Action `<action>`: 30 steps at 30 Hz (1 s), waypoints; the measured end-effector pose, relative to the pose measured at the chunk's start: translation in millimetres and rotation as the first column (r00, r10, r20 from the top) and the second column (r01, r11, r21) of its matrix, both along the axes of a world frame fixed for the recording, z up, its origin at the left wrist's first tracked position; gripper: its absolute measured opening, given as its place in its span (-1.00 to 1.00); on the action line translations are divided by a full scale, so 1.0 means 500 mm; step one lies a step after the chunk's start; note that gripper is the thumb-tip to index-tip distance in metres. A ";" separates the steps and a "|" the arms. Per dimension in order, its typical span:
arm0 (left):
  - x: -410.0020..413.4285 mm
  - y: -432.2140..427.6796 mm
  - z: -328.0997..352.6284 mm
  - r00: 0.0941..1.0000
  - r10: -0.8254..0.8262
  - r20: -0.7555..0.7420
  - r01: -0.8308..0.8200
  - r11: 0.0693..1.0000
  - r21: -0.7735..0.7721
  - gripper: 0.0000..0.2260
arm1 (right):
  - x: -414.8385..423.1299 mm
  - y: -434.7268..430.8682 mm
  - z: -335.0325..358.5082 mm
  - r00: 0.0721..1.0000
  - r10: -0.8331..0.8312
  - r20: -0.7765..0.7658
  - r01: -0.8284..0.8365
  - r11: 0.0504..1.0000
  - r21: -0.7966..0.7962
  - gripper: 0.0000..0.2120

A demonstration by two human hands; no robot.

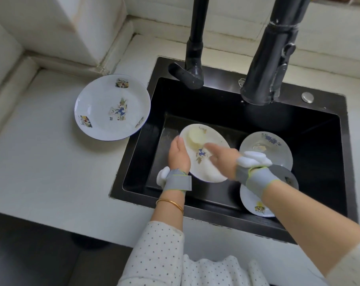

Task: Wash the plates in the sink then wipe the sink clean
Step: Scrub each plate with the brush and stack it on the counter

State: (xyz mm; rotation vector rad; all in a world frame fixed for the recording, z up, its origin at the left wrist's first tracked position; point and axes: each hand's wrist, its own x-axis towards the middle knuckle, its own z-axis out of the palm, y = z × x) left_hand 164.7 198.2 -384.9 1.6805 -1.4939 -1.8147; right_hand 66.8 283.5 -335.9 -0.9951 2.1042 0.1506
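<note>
In the black sink (pixel 175 104), my left hand (pixel 178 155) grips the left rim of a white plate with a blue and yellow picture (pixel 208 172) and holds it tilted above the sink floor. My right hand (pixel 222 159) lies on the plate's face with its fingers stretched out, blurred. A pale yellowish round pad (pixel 195 139) rests on the plate just beyond those fingertips. Two more plates lie at the sink's right: one with water in it (pixel 265 147) and one partly under my right wrist (pixel 255 203).
A decorated white plate (pixel 105 112) sits on the white counter left of the sink. A black pull-down faucet (pixel 265 58) and its black lever (pixel 193 58) overhang the back of the sink. A silver button (pixel 307 97) sits on the back rim.
</note>
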 end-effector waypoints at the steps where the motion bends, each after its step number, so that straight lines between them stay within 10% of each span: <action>1: 0.006 -0.004 -0.001 0.999 0.031 0.010 -0.031 1.000 0.006 -0.61 | 0.019 0.007 0.017 0.995 0.019 0.096 -0.018 1.000 -0.007 -0.54; 5: 0.033 -0.031 -0.003 0.998 0.065 0.015 -0.065 0.998 -0.007 -0.61 | -0.006 0.064 0.033 0.992 0.107 0.073 -0.120 0.972 0.202 -0.55; 10: 0.004 -0.007 -0.003 0.999 0.037 0.021 -0.038 0.999 0.036 -0.60 | 0.012 -0.004 0.012 0.997 0.009 0.075 -0.007 1.000 -0.031 -0.54; 12: 0.026 -0.030 -0.009 0.993 0.119 0.020 -0.120 0.992 0.027 -0.61 | 0.032 0.035 0.042 0.975 0.029 0.222 -0.037 0.999 0.033 -0.54; 15: 0.034 -0.036 -0.006 0.999 0.030 0.023 -0.030 0.999 -0.018 -0.61 | -0.012 0.055 0.023 0.997 0.057 0.057 -0.067 0.979 0.194 -0.56; 19: 0.004 -0.012 -0.002 0.999 -0.045 0.023 0.046 0.998 -0.046 -0.60 | -0.001 -0.001 -0.004 1.000 -0.018 0.003 0.018 1.000 -0.011 -0.55; 30: 0.003 -0.016 -0.008 1.000 0.011 0.005 -0.011 1.000 -0.026 -0.61 | -0.039 0.026 -0.017 0.996 -0.093 -0.007 0.093 0.986 0.139 -0.67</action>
